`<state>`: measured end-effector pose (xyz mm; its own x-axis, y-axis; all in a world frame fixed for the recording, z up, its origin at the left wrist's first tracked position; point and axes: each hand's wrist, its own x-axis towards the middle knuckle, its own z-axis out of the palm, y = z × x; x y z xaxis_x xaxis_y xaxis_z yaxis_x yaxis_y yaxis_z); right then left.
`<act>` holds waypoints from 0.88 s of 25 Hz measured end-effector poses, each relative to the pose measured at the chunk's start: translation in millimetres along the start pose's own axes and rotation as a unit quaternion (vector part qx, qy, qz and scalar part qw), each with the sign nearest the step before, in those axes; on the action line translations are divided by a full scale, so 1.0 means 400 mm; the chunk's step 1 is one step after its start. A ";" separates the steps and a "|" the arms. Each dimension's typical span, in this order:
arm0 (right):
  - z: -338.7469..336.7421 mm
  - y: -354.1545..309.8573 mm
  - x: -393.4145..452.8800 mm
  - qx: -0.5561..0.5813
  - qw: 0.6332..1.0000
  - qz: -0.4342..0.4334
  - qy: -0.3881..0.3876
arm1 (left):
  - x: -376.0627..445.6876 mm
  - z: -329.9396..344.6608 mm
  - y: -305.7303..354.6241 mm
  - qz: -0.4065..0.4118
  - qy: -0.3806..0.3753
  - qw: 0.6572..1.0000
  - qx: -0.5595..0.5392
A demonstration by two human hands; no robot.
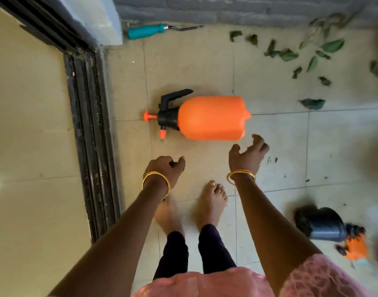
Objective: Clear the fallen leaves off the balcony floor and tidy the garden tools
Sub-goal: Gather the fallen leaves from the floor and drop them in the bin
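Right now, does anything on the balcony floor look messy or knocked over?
Yes. The orange sprayer lies on its side mid-floor instead of standing. Green leaves are scattered near the wall, and a teal-handled tool lies loose by the corner.

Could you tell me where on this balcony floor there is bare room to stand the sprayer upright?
Bare tile lies between the orange sprayer, the teal-handled tool and the door track, and right of the right hand. The far right is crowded with leaves.
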<state>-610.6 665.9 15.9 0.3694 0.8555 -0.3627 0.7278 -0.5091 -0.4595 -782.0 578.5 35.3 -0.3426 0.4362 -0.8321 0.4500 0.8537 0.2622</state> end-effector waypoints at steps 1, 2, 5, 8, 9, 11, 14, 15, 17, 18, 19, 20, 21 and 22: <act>0.001 0.011 0.030 -0.004 0.999 -0.024 -0.040 | 0.004 0.005 0.017 0.006 -0.002 1.000 0.007; 0.015 0.016 0.045 0.006 0.995 -0.043 -0.086 | 0.007 0.011 0.030 0.018 -0.006 1.000 0.020; 0.044 0.012 0.022 0.065 0.992 -0.023 -0.106 | 0.016 0.041 0.057 0.051 -0.024 0.996 0.065; 0.052 0.020 -0.059 0.126 0.982 0.039 -0.133 | 0.023 0.067 0.064 0.039 -0.048 0.994 0.089; 0.055 0.026 -0.085 0.135 0.975 0.050 -0.167 | 0.024 0.077 0.064 0.027 -0.066 0.992 0.106; 0.062 0.043 -0.113 0.125 0.965 0.041 -0.226 | 0.027 0.098 0.073 0.013 -0.094 0.983 0.156; 0.076 0.067 -0.041 0.093 0.975 0.033 -0.201 | 0.046 0.132 0.080 -0.007 -0.105 0.979 0.175; 0.081 0.078 0.011 0.073 0.980 0.031 -0.183 | 0.056 0.144 0.083 -0.023 -0.116 0.977 0.175; 0.096 0.103 0.132 -0.042 0.974 -0.037 -0.218 | 0.080 0.162 0.090 -0.056 -0.151 0.973 0.165; 0.108 0.119 0.190 -0.128 0.952 -0.096 -0.260 | 0.091 0.171 0.095 -0.070 -0.169 0.972 0.150; 0.121 0.134 0.240 -0.201 0.923 -0.153 -0.291 | 0.099 0.176 0.103 -0.080 -0.179 0.972 0.129; 0.138 0.146 0.276 -0.243 0.899 -0.202 -0.302 | 0.109 0.178 0.111 -0.085 -0.182 0.974 0.108; 0.152 0.159 0.297 -0.257 0.889 -0.234 -0.297 | 0.118 0.177 0.118 -0.087 -0.181 0.975 0.096; 0.162 0.172 0.304 -0.249 0.893 -0.252 -0.277 | 0.124 0.174 0.125 -0.086 -0.177 0.976 0.089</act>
<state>-553.1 728.6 -112.4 -0.3191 0.7156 -0.6213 0.9390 0.1503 -0.3093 -719.2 623.1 -27.0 -0.1340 0.1383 -0.9813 0.5577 0.8290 0.0407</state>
